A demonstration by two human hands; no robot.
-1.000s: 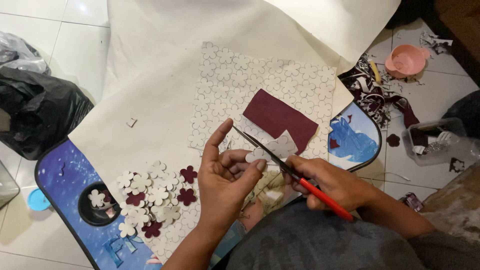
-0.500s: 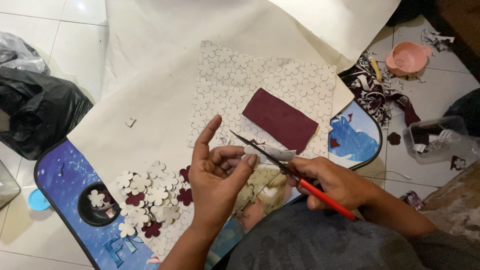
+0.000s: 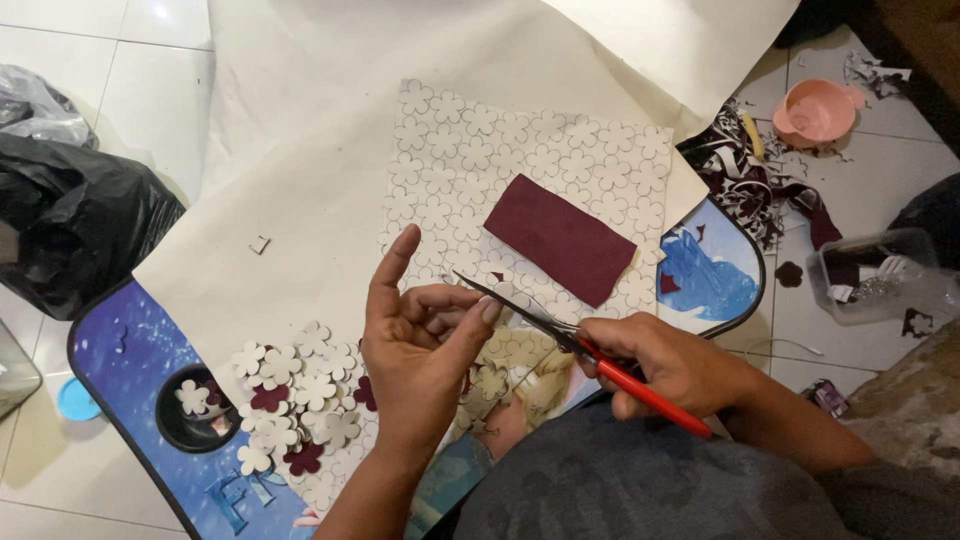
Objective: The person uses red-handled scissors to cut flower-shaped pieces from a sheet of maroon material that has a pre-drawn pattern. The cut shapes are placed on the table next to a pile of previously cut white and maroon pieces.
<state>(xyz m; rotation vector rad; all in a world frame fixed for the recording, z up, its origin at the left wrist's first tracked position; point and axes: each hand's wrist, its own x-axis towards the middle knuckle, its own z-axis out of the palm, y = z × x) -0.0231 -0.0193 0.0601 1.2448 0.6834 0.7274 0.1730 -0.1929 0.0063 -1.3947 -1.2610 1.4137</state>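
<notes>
Two hands are at work over the lap, and I see them from above. The right hand (image 3: 670,365) grips a pair of scissors (image 3: 580,345) with red handles; its fingers are closed around the handles, and the blades point up and to the left, toward the other hand. The left hand (image 3: 420,350) is raised with the index finger straight up, and the thumb and the other fingers are pinched together just at the blade tips. What they pinch is too small for me to see; I cannot tell if a piece is there.

Just behind the hands lies a cream sheet with flower outlines (image 3: 470,170), resting on a larger plain cream sheet (image 3: 300,150). On the patterned sheet lies a dark red rectangle (image 3: 560,238), slightly tilted. Left of the left hand there is a pile of cut flowers (image 3: 295,390), cream and dark red, on a blue surface (image 3: 130,340). A black round cup (image 3: 195,410) in this surface holds some flowers too. Far right, on the tiled floor (image 3: 90,60), stand a pink bowl (image 3: 815,110) and a clear plastic box (image 3: 870,275).
</notes>
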